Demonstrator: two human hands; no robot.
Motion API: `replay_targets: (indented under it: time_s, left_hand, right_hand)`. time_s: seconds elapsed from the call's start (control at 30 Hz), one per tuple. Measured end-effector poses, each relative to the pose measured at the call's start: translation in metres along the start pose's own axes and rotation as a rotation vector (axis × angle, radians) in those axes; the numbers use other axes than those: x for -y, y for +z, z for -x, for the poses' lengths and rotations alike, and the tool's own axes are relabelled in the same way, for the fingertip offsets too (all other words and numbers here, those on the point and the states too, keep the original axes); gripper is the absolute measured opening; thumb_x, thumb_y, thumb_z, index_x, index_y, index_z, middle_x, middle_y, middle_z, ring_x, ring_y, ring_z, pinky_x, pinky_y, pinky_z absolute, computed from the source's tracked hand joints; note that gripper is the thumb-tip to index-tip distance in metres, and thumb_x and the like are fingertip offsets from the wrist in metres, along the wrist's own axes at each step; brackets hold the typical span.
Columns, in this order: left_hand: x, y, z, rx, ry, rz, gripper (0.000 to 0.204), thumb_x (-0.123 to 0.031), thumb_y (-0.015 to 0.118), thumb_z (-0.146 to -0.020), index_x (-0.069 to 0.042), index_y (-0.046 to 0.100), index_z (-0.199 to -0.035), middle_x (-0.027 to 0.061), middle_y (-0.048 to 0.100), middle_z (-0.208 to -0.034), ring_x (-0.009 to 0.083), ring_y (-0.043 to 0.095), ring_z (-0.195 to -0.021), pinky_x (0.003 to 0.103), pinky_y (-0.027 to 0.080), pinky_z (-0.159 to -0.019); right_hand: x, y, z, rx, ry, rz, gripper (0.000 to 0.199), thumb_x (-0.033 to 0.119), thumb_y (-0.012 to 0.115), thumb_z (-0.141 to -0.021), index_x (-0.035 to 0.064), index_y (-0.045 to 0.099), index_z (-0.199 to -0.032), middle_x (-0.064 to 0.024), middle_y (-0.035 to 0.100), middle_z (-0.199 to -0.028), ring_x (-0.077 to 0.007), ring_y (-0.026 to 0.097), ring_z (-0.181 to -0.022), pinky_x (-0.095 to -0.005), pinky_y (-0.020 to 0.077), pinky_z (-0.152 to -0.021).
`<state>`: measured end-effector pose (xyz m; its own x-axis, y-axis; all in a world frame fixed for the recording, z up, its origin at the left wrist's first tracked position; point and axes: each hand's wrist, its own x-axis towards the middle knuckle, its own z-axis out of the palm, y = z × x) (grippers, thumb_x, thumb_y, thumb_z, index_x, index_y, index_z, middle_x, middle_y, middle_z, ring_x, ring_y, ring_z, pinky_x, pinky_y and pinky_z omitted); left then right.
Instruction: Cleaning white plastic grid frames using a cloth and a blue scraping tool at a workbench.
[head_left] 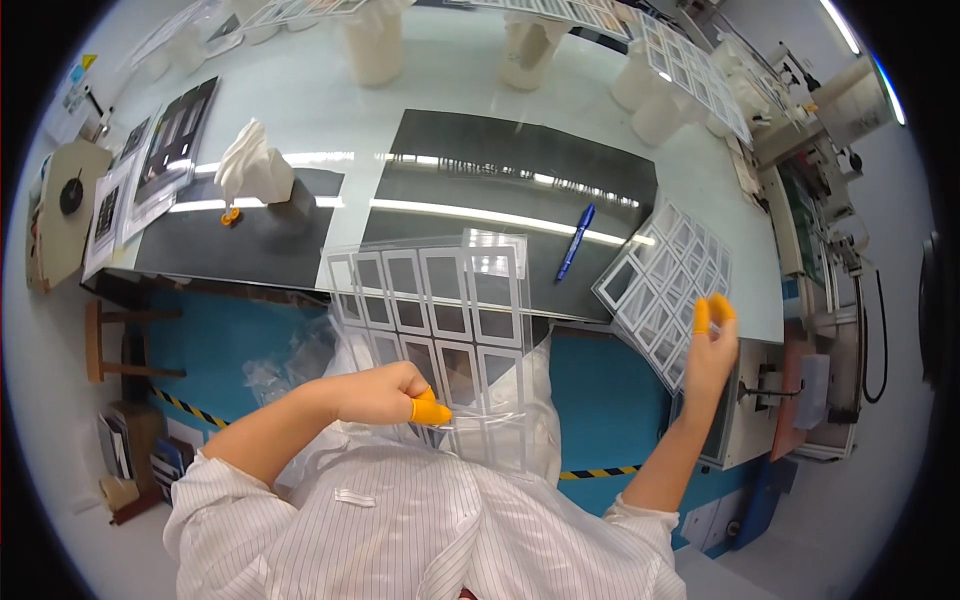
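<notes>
My left hand, closed with a yellow-orange finger cot showing, grips the near part of a clear plastic sheet printed with rows of white rectangular frames. This sheet lies partly on the table's front edge and partly over my lap. On the right, my right hand is raised at the edge of a stack of similar framed sheets. Two of its fingers wear orange cots and point up, slightly apart, with nothing visible between them. Whether they touch the stack cannot be made out. A blue marker pen lies between the two sets of sheets.
A white cloth or tissue bundle stands at the left beside small orange finger cots. Dark printed sheets lie farther left. White tubs at the back support more framed sheets. Machinery stands on the right.
</notes>
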<state>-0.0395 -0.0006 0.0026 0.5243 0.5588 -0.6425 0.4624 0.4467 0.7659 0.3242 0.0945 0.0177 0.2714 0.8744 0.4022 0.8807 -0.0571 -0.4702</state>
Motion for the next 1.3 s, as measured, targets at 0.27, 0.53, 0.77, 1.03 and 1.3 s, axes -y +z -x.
replay_targets:
  time_s: [0.27, 0.53, 0.77, 1.03, 1.3]
  left_hand:
    - [0.032, 0.008, -0.007, 0.139, -0.094, 0.490, 0.017, -0.009, 0.054, -0.077, -0.004, 0.056, -0.061, -0.0042, 0.042, -0.057, 0.0063, 0.036, -0.052, 0.021, 0.027, -0.047]
    - [0.073, 0.006, 0.006, 0.570, -0.191, 0.740, 0.017, -0.010, 0.043, -0.080, -0.008, 0.044, -0.063, -0.0051, 0.027, -0.053, 0.0065, 0.021, -0.042, 0.022, 0.016, -0.038]
    - [0.094, -0.014, 0.020, 0.409, -0.285, 0.345, 0.010, -0.008, 0.045, -0.072, -0.006, 0.052, -0.065, -0.0029, 0.038, -0.057, 0.0084, 0.035, -0.048, 0.023, 0.025, -0.043]
    - [0.166, -0.067, 0.040, 0.049, -0.633, 0.217, 0.016, -0.018, 0.049, -0.074, -0.010, 0.050, -0.061, -0.0003, 0.036, -0.052, 0.0108, 0.031, -0.041, 0.026, 0.023, -0.039]
    - [0.433, 0.016, 0.038, -0.312, -1.046, -0.603, 0.033, -0.027, 0.055, -0.073, -0.014, 0.063, -0.102, 0.0061, 0.061, -0.103, 0.0220, 0.059, -0.093, 0.039, 0.047, -0.056]
  right_hand:
    - [0.139, 0.042, 0.108, 0.627, 0.023, -1.132, 0.015, 0.012, 0.052, -0.087, -0.0014, 0.054, -0.093, -0.0064, 0.059, -0.086, -0.0097, 0.055, -0.074, -0.0231, 0.0455, -0.069]
    - [0.145, 0.050, 0.098, 0.418, 0.083, -1.157, 0.012, 0.008, 0.052, -0.086, -0.0019, 0.058, -0.087, -0.0057, 0.059, -0.077, -0.0085, 0.054, -0.062, -0.0204, 0.0453, -0.058]
    - [0.170, 0.035, 0.048, 0.119, -0.064, -1.229, 0.012, 0.006, 0.051, -0.085, -0.0018, 0.060, -0.088, -0.0072, 0.061, -0.078, -0.0097, 0.055, -0.062, -0.0197, 0.0445, -0.055]
    - [0.169, 0.042, 0.022, 0.070, -0.024, -1.297, 0.015, 0.011, 0.051, -0.086, -0.0006, 0.059, -0.090, -0.0087, 0.061, -0.074, -0.0135, 0.056, -0.058, -0.0197, 0.0420, -0.049]
    - [0.133, 0.042, -0.020, 0.119, 0.451, -1.426, 0.021, 0.024, 0.054, -0.086, 0.0032, 0.057, -0.083, -0.0049, 0.056, -0.067, -0.0106, 0.050, -0.055, -0.0187, 0.0409, -0.048]
